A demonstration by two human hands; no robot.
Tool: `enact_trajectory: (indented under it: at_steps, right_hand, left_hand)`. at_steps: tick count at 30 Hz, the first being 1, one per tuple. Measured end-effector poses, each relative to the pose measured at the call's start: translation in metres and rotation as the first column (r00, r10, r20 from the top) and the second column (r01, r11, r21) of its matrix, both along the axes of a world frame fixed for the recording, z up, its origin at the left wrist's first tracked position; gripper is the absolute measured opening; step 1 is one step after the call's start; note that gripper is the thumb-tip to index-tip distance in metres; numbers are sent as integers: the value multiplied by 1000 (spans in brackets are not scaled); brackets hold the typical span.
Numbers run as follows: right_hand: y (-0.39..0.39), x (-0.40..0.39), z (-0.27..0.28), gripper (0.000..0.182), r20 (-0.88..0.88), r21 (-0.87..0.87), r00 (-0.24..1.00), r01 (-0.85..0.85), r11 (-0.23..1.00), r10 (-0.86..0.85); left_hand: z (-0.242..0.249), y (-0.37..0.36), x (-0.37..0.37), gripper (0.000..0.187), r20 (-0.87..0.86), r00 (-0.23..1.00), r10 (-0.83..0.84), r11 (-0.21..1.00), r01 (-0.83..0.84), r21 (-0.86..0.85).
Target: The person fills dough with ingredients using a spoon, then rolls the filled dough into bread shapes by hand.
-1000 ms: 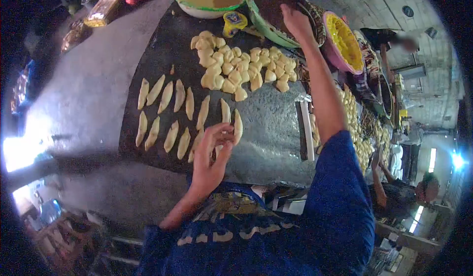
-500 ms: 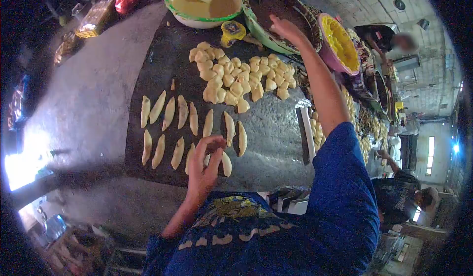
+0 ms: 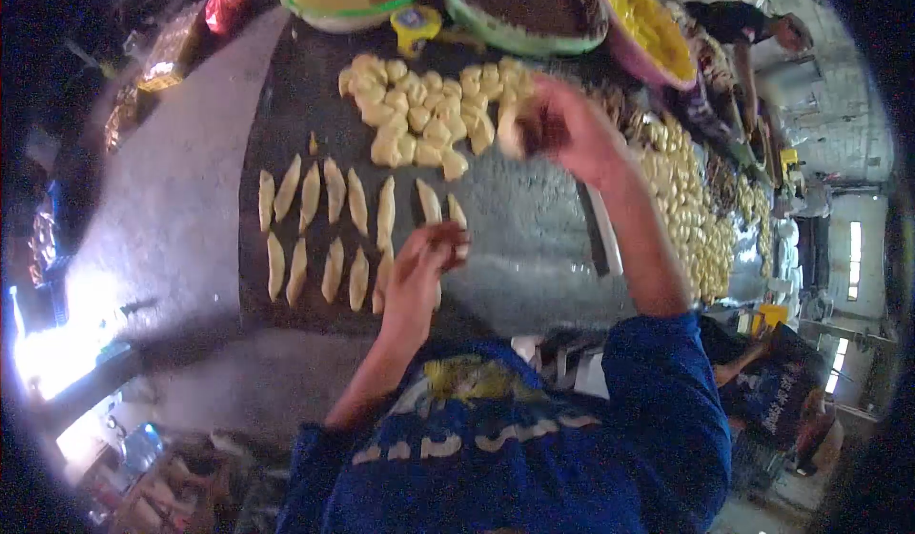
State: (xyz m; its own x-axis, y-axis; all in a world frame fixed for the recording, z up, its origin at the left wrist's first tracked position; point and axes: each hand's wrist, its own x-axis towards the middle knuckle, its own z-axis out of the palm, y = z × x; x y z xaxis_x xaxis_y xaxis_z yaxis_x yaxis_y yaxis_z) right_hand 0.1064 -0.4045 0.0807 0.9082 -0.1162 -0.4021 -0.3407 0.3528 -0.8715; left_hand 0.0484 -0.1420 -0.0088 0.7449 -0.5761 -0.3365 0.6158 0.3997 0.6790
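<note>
My right hand [image 3: 572, 132] is over the right end of a cluster of pale dough balls [image 3: 419, 105]. It is blurred, with its fingers closed round a dough piece [image 3: 512, 136]; something dark brown shows at the fingers. My left hand [image 3: 421, 269] hovers over the right end of two rows of long, pointed dough pieces [image 3: 334, 191], fingers loosely bent and apart, with nothing visible in it. It partly hides the dough pieces beneath. Beyond the dough stands a green basin of dark brown paste [image 3: 524, 5].
A green-rimmed bowl of tan mixture [image 3: 348, 21], a yellow tub [image 3: 415, 27] and a pink basin with yellow contents [image 3: 648, 34] line the far side. Many more dough pieces [image 3: 686, 210] lie to the right. Other people [image 3: 777, 382] are at the right.
My right hand has come out of the dark paste basin and down to the dough balls. My left hand has shifted slightly right and up. The whole view has tilted.
</note>
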Motion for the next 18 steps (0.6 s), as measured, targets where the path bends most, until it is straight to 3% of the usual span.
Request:
enact_trajectory:
  at_steps: [2,4,5,6,7,8,9,10,11,13,14,16,18]
  right_hand:
    - [38,-55,-22,34,-227,209,973,12,978,36]
    - [68,-104,-50,32,-278,288,950,-60,956,143]
    - [80,-124,-72,34,-313,83,942,-103,991,124]
    - [89,-143,-91,36,-339,-135,937,-141,981,88]
    - [98,-161,-96,38,-179,-511,976,-196,837,120]
    - [104,-173,-94,39,-163,-606,980,-190,773,113]
    - [110,-185,-92,40,-150,-694,983,-179,697,103]
    - [114,-189,-86,41,-256,-554,966,-168,815,25]
    - [114,-192,-83,42,-366,-397,930,-129,909,-28]
    - [109,-202,-83,39,-353,-297,936,-122,947,9]
    - [105,-205,-84,39,-342,-248,939,-122,961,31]
    - [97,-213,-97,39,-298,13,954,-15,1000,18]
    - [87,-218,-100,40,-291,187,956,33,982,24]
  left_hand:
    - [5,-14,-8,26,-188,982,-5,995,-13,-97]
    - [9,-5,-29,29,4,989,-148,969,144,199]
    - [12,5,-39,30,234,897,-374,819,202,536]
    - [15,12,-45,32,357,693,-626,587,118,801]
    - [4,16,-54,30,247,823,-512,706,239,667]
    - [-3,18,-60,28,91,917,-389,811,293,507]
    - [-5,23,-67,26,-7,936,-353,843,321,432]
    - [-5,24,-69,25,-109,942,-317,872,335,357]
    - [-5,25,-70,23,-49,934,-355,813,334,478]
    - [-6,27,-75,22,51,899,-435,661,281,696]
    - [-7,24,-76,23,138,891,-432,676,219,704]
    - [-7,16,-80,25,308,853,-421,707,96,701]
    - [-2,-1,-79,27,99,977,-187,885,124,448]
